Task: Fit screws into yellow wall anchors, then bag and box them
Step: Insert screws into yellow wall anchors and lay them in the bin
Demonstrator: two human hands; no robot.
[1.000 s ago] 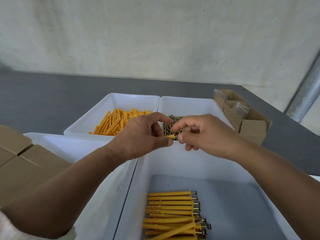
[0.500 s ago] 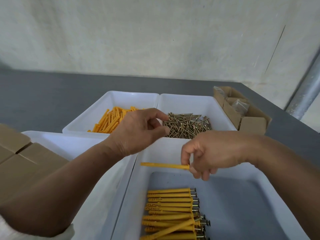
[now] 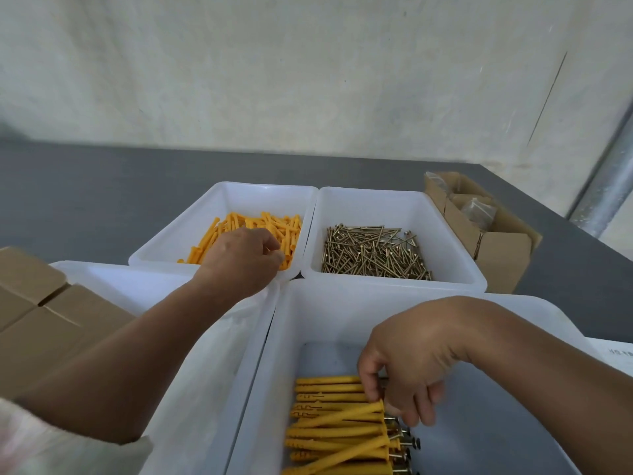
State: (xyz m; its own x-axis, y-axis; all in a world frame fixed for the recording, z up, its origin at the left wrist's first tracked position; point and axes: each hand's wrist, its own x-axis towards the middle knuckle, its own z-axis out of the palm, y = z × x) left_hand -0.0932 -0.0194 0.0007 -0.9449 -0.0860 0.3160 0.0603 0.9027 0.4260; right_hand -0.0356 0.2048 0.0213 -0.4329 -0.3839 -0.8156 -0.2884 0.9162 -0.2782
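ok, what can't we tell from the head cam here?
- Left hand, head view: fingertips hidden behind its knuckles among the loose anchors; pinching one or not, cannot tell.
- Right hand: fingers cover the screw ends of the assembled anchors; holding or only touching, unclear.
- Assembled anchors: cut off by the bottom edge, count unknown.
- Cardboard box: bagged contents too small to identify.

The left hand [image 3: 239, 258] was seen, fingers curled, among loose yellow anchors [image 3: 255, 224] in a far bin [image 3: 239, 200], beside the screws [image 3: 375, 255]. The right hand [image 3: 411, 365] was curled over the screw ends of assembled anchors [image 3: 332, 416] in the near bin [image 3: 325, 320]. Neither grip could be made out.
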